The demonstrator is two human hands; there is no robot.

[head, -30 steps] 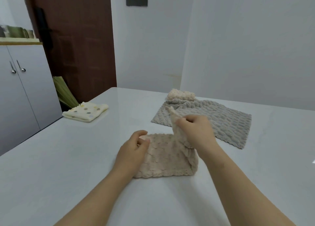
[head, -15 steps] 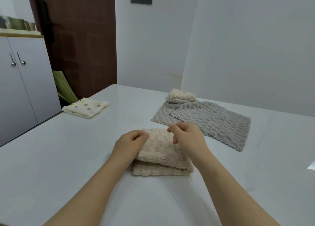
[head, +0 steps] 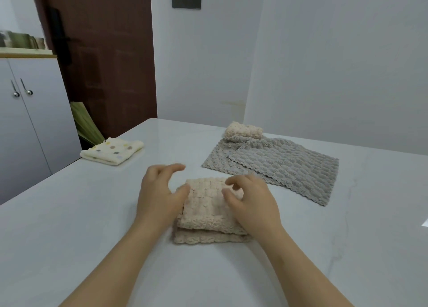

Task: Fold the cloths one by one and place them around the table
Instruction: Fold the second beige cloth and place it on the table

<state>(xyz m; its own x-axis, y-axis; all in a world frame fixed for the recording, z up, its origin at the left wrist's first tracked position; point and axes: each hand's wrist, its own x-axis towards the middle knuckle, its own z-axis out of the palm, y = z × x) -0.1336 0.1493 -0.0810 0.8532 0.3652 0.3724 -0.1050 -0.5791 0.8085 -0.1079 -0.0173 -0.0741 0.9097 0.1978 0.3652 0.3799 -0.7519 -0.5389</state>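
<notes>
Beige cloth [head: 208, 211] folded in layers on white table [head: 69, 225], longer side running left to right, stacked edges facing person, left hand [head: 159, 197] fingers spread beside it, right hand [head: 252, 202] fingers loosely curled on top.

Open tabletop [head: 69, 225] left; grey cloth [head: 301, 170] right

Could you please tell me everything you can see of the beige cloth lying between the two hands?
The beige cloth is a fluffy, bumpy-textured fabric, folded into a thick rectangle with two stacked layers showing at its near edge. It lies flat on the white table, apart from the spread grey cloth behind it. The left hand touches its left side with the thumb; the right hand rests on its right part.
</notes>
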